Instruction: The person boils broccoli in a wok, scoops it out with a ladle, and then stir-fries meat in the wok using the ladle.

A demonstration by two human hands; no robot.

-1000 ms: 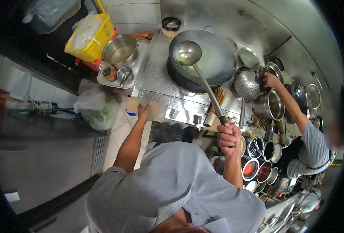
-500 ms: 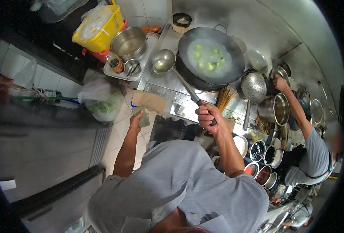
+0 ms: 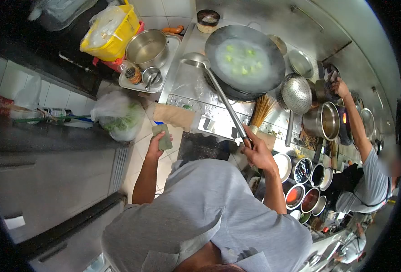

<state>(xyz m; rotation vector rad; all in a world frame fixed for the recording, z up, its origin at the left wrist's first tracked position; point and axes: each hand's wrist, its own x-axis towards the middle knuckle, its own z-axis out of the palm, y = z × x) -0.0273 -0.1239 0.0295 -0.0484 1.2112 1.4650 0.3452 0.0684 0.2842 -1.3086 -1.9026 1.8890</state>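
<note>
My right hand [image 3: 259,153] is closed around the dark grip of a long ladle [image 3: 225,97]. Its round bowl lies over the steel stove top, just left of the wok's rim, turned so that less of its inside shows. Steaming, cloudy liquid with green broccoli pieces [image 3: 244,70] fills the black wok [image 3: 276,75]. Lower on the left, my left hand [image 3: 154,147] grips a folded grey-green cloth [image 3: 164,136], held near my body. Beside the ladle's handle, a bamboo wok brush [image 3: 263,111] stands with bristles up.
A perforated strainer [image 3: 296,93] and a steel pot [image 3: 327,121] sit right of the wok. Several seasoning bowls [image 3: 294,196] lie below them. A co-worker's arm [image 3: 356,120] reaches in from the right. On the left, a tray [image 3: 171,54] carries a steel pot [image 3: 146,47] and a bottle [image 3: 131,72].
The ladle has been turned, its bowl rising toward the wok's left rim. My right hand has moved slightly right and down. The left hand stays nearly in place with the cloth.
</note>
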